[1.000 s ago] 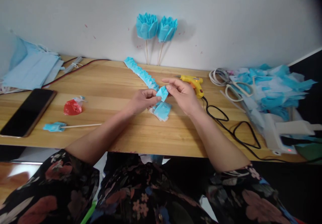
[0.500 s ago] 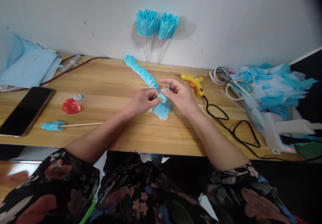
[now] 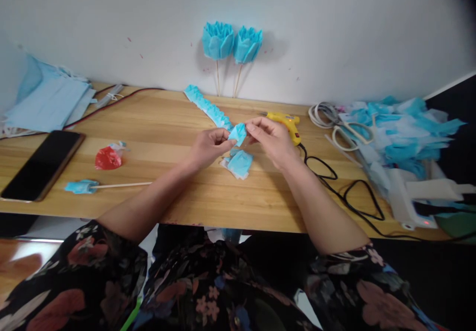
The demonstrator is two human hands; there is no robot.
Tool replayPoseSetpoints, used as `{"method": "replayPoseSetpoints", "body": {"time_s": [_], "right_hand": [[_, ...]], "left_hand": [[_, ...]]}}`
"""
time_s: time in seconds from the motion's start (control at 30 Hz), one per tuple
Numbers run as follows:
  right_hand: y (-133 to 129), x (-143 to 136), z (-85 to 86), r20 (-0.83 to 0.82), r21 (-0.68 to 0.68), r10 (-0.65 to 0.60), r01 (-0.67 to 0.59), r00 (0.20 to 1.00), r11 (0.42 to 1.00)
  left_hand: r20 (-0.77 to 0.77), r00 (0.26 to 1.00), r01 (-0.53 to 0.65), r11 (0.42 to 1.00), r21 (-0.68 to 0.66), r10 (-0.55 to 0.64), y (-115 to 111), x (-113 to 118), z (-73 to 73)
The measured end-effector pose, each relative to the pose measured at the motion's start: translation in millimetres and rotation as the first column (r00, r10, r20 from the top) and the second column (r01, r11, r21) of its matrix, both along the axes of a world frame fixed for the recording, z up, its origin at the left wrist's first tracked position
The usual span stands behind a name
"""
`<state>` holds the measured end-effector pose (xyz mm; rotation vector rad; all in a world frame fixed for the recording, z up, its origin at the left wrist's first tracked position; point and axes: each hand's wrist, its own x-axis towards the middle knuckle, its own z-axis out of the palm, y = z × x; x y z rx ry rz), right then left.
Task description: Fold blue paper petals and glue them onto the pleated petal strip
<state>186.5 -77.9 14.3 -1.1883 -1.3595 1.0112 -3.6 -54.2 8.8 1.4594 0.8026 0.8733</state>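
Between my two hands is a small folded piece of blue fabric (image 3: 237, 133), like the cloth of a face mask. My left hand (image 3: 208, 147) pinches its lower left side between thumb and finger. On its right edge, the thumb and fingertips of my right hand (image 3: 273, 140) are closed. Just behind lies a pleated blue strip (image 3: 208, 108), running back to the left; whether it joins the held piece is hidden. Below my fingers, several flat blue pieces (image 3: 239, 164) rest on the table. A yellow hot glue gun (image 3: 286, 121) lies behind my right hand, partly covered by it.
Two blue fabric flowers (image 3: 218, 41) on sticks lean against the wall. To the left are face masks (image 3: 44, 102), a phone (image 3: 43, 165), a red wrapper (image 3: 108, 158) and a blue-tipped stick (image 3: 82, 186). Scissors (image 3: 351, 135), fabric scraps (image 3: 401, 132), a power strip (image 3: 403, 199) and black cable (image 3: 323, 172) are at right.
The held blue piece has been raised slightly and turned, now showing a folded, pointed face. My right hand has shifted a little to the right, apart from the left fingertips.
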Motion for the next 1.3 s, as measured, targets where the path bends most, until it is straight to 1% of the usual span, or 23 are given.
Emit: {"method": "replayPoseSetpoints", "body": {"time_s": [0.07, 0.13, 0.27, 0.37, 0.43, 0.5, 0.53, 0.57, 0.6, 0.63, 0.67, 0.7, 0.73, 0.8, 0.87, 0.9, 0.93, 1.0, 1.07, 1.2, 1.27, 1.3], "right_hand": [[0.2, -0.3, -0.5, 0.035, 0.013, -0.007, 0.006, 0.999, 1.0], [0.2, -0.2, 0.0, 0.072, 0.055, -0.032, 0.028, 0.997, 0.998], [1.2, 4.6, 4.1, 0.049, 0.145, -0.148, 0.139, 0.988, 0.98], [6.0, 14.9, 4.2, 0.032, 0.106, -0.214, 0.209, 0.976, 0.972], [10.5, 23.1, 0.7, 0.08, 0.043, -0.21, 0.207, 0.974, 0.977], [14.1, 29.4, -3.9, 0.2, -0.017, -0.186, 0.193, 0.962, 0.981], [15.0, 31.0, -5.7, 0.305, -0.032, -0.17, 0.189, 0.937, 0.982], [15.1, 31.5, -6.7, 0.441, -0.033, -0.152, 0.185, 0.884, 0.982], [14.5, 31.0, -6.4, 0.589, -0.022, -0.137, 0.185, 0.796, 0.982], [13.3, 29.8, -4.8, 0.725, -0.004, -0.128, 0.189, 0.677, 0.982], [11.6, 28.3, -1.7, 0.823, 0.024, -0.135, 0.204, 0.551, 0.979], [9.7, 27.1, 2.6, 0.882, 0.052, -0.153, 0.23, 0.445, 0.972], [7.8, 26.9, 8.1, 0.911, 0.076, -0.174, 0.262, 0.374, 0.962], [4.2, 30.8, 20.8, 0.928, 0.12, -0.223, 0.328, 0.299, 0.937], [1.2, 41.4, 33.3, 0.94, 0.16, -0.264, 0.405, 0.217, 0.9], [0.1, 48.5, 38.5, 0.942, 0.191, -0.293, 0.454, 0.166, 0.87], [-0.8, 56.2, 42.6, 0.939, 0.216, -0.317, 0.49, 0.133, 0.844], [-1.6, 70.9, 47.3, 0.95, 0.206, -0.298, 0.527, 0.094, 0.825], [-1.3, 82.0, 47.4, 0.971, 0.135, -0.222, 0.56, 0.09, 0.817], [2.7, 91.0, 38.9, 0.987, -0.06, -0.039, 0.572, 0.158, 0.818], [6.1, 91.1, 32.6, 0.983, -0.118, 0.018, 0.564, 0.181, 0.817], [8.0, 90.7, 29.5, 0.983, -0.133, 0.036, 0.561, 0.179, 0.817]], "left_hand": [[-0.009, 1.0, -0.005, 1.0, -0.01, 0.005, -0.5, 0.8, 0.2], [-0.02, 0.999, -0.03, 0.999, -0.018, 0.03, 0.1, 0.8, -0.8], [0.031, 0.99, -0.136, 0.987, -0.086, 0.139, 5.6, -1.8, -6.5], [0.082, 0.977, -0.186, 0.975, -0.121, 0.196, 10.0, -4.0, -10.4], [0.084, 0.974, -0.2, 0.972, -0.119, 0.211, 11.2, -4.6, -11.1], [0.065, 0.975, -0.203, 0.973, -0.112, 0.211, 11.4, -4.8, -10.7], [0.053, 0.976, -0.205, 0.973, -0.107, 0.211, 11.4, -4.9, -10.4], [0.04, 0.976, -0.208, 0.973, -0.101, 0.213, 11.5, -5.1, -10.2], [0.029, 0.975, -0.215, 0.972, -0.095, 0.219, 11.8, -5.2, -10.1], [0.019, 0.974, -0.225, 0.97, -0.089, 0.228, 12.2, -5.5, -10.0], [0.011, 0.972, -0.234, 0.968, -0.086, 0.236, 12.7, -5.7, -9.9], [0.003, 0.97, -0.241, 0.967, -0.086, 0.243, 13.2, -5.9, -9.6], [-0.004, 0.969, -0.246, 0.965, -0.09, 0.247, 13.6, -6.0, -9.2], [-0.025, 0.967, -0.256, 0.962, -0.097, 0.255, 13.9, -6.0, -7.9], [-0.048, 0.964, -0.267, 0.959, -0.092, 0.263, 13.9, -5.8, -6.3], [-0.056, 0.962, -0.272, 0.959, -0.084, 0.268, 13.9, -5.7, -5.7], [-0.062, 0.961, -0.275, 0.959, -0.073, 0.271, 14.0, -5.6, -5.4], [-0.064, 0.961, -0.27, 0.962, -0.044, 0.267, 14.6, -5.5, -6.0], [-0.068, 0.963, -0.26, 0.965, -0.013, 0.259, 15.5, -5.6, -8.3], [-0.109, 0.963, -0.242, 0.969, 0.059, 0.247, 16.2, -5.7, -14.8], [-0.131, 0.964, -0.219, 0.971, 0.1, 0.231, 15.5, -6.0, -17.0], [-0.143, 0.965, -0.201, 0.972, 0.12, 0.218, 14.9, -6.2, -17.6]]}}
